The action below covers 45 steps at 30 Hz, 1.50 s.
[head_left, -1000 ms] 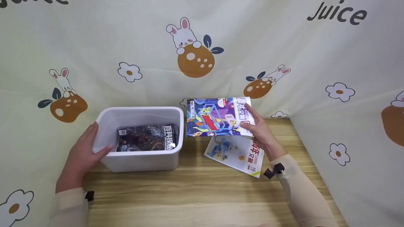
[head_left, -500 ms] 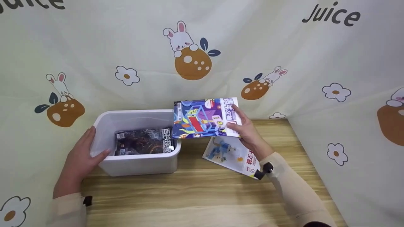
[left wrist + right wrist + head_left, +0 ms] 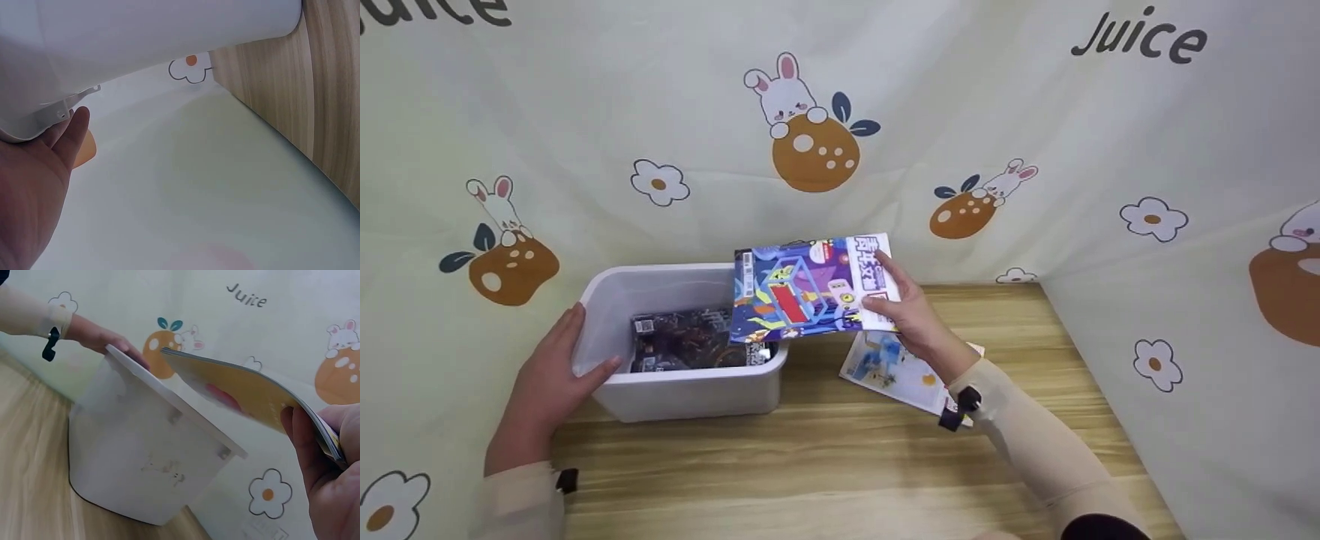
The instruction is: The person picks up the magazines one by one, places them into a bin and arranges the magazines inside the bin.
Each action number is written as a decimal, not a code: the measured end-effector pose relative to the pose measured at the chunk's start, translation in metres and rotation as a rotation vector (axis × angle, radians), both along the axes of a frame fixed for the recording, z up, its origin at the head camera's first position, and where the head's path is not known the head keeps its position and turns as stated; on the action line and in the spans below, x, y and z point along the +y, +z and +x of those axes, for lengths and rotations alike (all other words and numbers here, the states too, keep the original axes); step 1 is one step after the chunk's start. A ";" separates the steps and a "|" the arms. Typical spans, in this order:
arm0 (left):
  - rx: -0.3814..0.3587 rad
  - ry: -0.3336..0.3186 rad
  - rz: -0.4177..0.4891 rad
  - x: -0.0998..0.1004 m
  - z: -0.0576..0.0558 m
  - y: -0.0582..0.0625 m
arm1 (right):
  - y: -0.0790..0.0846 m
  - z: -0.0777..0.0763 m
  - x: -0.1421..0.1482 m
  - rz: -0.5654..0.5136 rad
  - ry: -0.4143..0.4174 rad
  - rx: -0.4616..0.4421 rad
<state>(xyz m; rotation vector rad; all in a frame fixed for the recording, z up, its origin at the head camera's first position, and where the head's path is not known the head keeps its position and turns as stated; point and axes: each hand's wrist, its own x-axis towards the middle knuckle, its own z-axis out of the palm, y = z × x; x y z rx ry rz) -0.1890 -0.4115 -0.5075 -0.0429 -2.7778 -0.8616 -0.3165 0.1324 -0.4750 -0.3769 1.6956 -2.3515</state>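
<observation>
A white plastic storage bin [image 3: 690,394] stands on the table at left. My left hand [image 3: 551,375] holds its near left corner, thumb over the front rim and fingers along the left side; the left wrist view shows this hand [image 3: 34,180] against the outer wall. A dark-covered magazine [image 3: 682,337] lies inside the bin. My right hand [image 3: 915,311] pinches a purple-and-blue magazine [image 3: 802,289] by its right end, thumb on the cover and fingers beneath. The magazine's left end hangs over the bin's right rim, and the right wrist view shows its yellowish underside [image 3: 236,391] above the rim.
Another magazine [image 3: 896,371], pale with a blue picture, lies on the wooden table [image 3: 840,465] right of the bin, partly covered by my right arm. A curtain [image 3: 720,217] with rabbits and oranges rises behind and at both sides.
My right hand has carried the purple magazine leftward, from beside the bin to over its right part. My left hand stays on the bin. The view has shifted slightly.
</observation>
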 end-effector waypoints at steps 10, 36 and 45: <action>0.015 -0.014 0.001 -0.002 -0.001 -0.005 | 0.000 0.003 -0.025 0.022 -0.021 0.004; -0.014 -0.002 -0.005 0.001 0.001 0.000 | -0.002 0.010 -0.091 0.090 0.049 0.000; -0.013 -0.003 -0.015 0.001 -0.002 0.000 | -0.001 0.012 -0.117 0.117 0.041 0.009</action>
